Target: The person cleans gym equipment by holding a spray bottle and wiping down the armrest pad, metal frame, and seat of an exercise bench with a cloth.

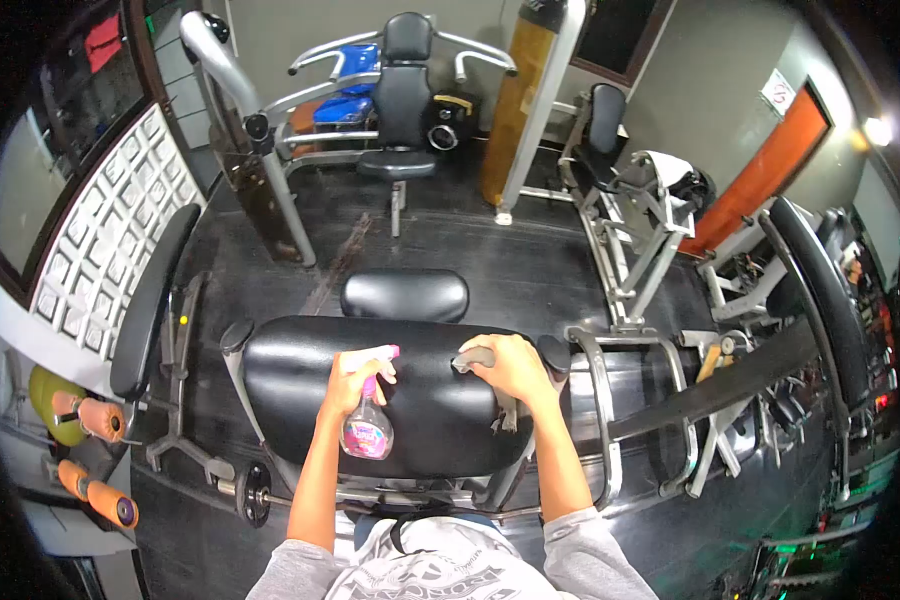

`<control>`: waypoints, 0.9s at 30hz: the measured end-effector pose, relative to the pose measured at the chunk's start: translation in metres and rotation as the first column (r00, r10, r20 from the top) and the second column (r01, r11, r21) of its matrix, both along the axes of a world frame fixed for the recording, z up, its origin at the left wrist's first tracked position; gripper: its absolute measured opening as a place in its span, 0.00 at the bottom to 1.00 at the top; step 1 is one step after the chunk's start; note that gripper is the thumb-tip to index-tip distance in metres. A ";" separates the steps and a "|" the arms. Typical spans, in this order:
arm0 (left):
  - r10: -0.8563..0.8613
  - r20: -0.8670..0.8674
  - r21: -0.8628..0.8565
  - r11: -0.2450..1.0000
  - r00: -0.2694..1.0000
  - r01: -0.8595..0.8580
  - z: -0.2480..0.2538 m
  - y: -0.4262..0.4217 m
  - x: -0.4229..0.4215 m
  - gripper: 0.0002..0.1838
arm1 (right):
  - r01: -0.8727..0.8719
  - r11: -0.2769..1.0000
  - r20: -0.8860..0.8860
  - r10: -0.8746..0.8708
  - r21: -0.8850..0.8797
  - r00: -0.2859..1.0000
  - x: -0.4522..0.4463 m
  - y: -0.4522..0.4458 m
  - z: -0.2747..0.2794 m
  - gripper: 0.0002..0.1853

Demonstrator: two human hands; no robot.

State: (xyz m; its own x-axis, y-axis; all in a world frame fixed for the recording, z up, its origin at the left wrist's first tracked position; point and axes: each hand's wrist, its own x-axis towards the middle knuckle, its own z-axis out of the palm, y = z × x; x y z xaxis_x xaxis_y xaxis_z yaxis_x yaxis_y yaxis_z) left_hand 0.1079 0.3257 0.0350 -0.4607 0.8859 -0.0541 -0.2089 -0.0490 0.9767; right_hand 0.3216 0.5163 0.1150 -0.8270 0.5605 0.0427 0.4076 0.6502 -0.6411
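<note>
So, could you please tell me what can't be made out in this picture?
Head view throughout:
Spray bottle: label wording, too small.
Cloth: part of it, hidden by the right hand.
Wall sign: details, too small.
Grey shirt: lower part, cut off by the bottom edge.

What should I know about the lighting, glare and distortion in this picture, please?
Head view: strong wide-angle distortion, with black corners; a bright white lamp flaring at upper right; soft glare on the wide black padded bench; label print on the clear plastic spray bottle too small to read.
</note>
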 end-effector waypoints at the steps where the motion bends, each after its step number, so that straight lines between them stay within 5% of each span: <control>1: -0.009 0.014 0.015 1.000 1.000 0.009 0.000 -0.002 0.000 0.19 | -0.069 0.997 0.073 0.066 0.041 0.995 -0.009 0.002 -0.003 0.17; 10: 0.041 -0.150 -0.035 0.998 0.988 -0.047 0.010 -0.003 0.012 0.24 | -0.169 0.981 -0.074 0.176 0.099 0.982 -0.058 0.001 -0.027 0.13; 15: -0.046 -0.143 -0.013 0.999 0.989 0.045 0.021 0.011 0.023 0.27 | -0.144 0.985 0.060 0.138 0.098 0.989 -0.012 0.021 -0.013 0.13; 25: -0.138 0.048 -0.047 0.989 0.989 0.140 0.022 0.050 0.020 0.23 | 0.034 0.987 0.143 -0.057 0.157 0.988 -0.022 0.029 -0.020 0.12; 27: -0.126 0.064 -0.059 0.990 0.990 0.130 0.022 0.051 0.021 0.23 | 0.021 0.992 0.036 -0.026 0.123 0.999 -0.038 0.026 -0.026 0.12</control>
